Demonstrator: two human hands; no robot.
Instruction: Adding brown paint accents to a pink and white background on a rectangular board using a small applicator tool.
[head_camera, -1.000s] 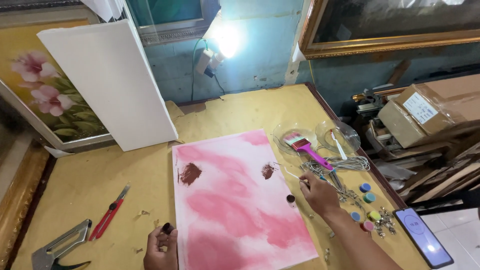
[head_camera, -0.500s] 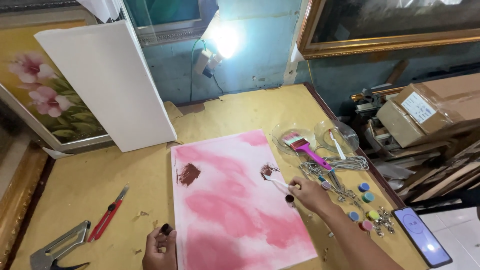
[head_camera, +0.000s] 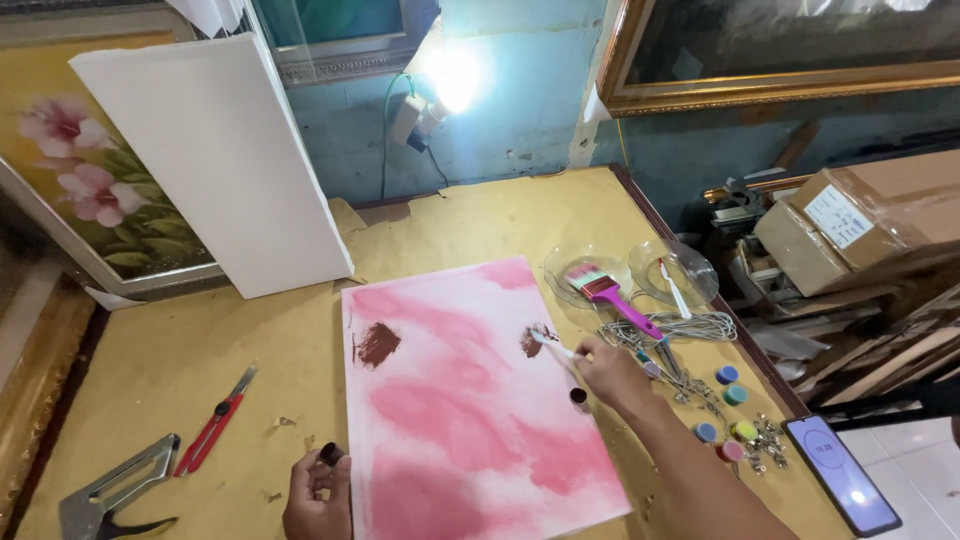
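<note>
Right hand (head_camera: 608, 372), fingers clamped on a paintbrush (head_camera: 556, 347), dabs brown paint onto the pink canvas (head_camera: 470, 400); left hand (head_camera: 318, 492) pinches a small dark cap (head_camera: 330, 454) near its edge.

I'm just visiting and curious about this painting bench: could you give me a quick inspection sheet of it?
Surface: yellow paper-covered table, torn in spots.
Job's things: pink-washed canvas with two brown dabs; thin brush touching the right dab.
Clutter: red cutter, staple gun, purple brush, paint pots, phone.
Fingers: right hand holds the thin brush; left hand pinches a small dark cap.
Cables: grey coil.
Surroundings: blank canvas, flower painting, cardboard box.
</note>
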